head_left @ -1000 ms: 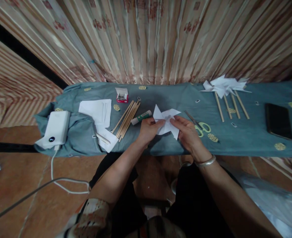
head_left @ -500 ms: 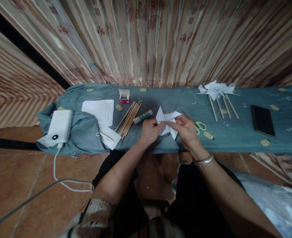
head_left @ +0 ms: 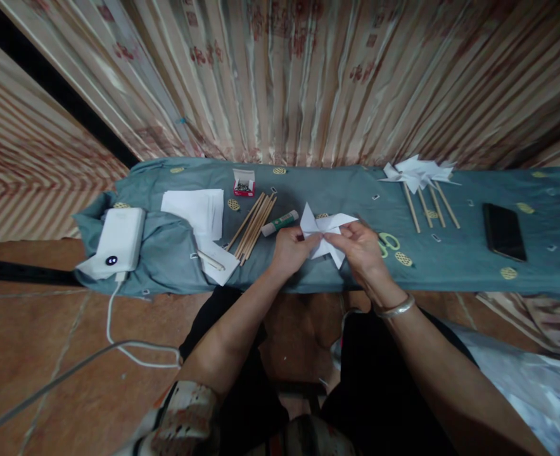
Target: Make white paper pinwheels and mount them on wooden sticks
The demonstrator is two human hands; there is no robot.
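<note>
A white folded paper pinwheel (head_left: 326,227) is between my two hands, above the front part of the cloth-covered bench. My left hand (head_left: 290,252) grips its left side, the thumb pressing near the centre. From the right, my right hand (head_left: 362,248) pinches it, and that thumb also meets the middle. The fingers behind the paper are partly hidden. Just left of my left hand lies a glue stick (head_left: 280,223), beside a bundle of wooden sticks (head_left: 255,228). Scissors with pale green handles (head_left: 388,243) lie by my right hand, partly covered by it.
Finished paper pinwheels (head_left: 417,172) on sticks lie at the back right, with a black phone (head_left: 504,231) farther right. Left are white paper sheets (head_left: 197,212), a small red box (head_left: 244,183) of metal pieces, and a white power bank (head_left: 121,239) with a cable (head_left: 109,310). A curtain (head_left: 280,82) hangs behind.
The view has shifted slightly, so the bench things appear a little farther right. Both hands keep hold of the pinwheel, with the thumbs still at its centre.
</note>
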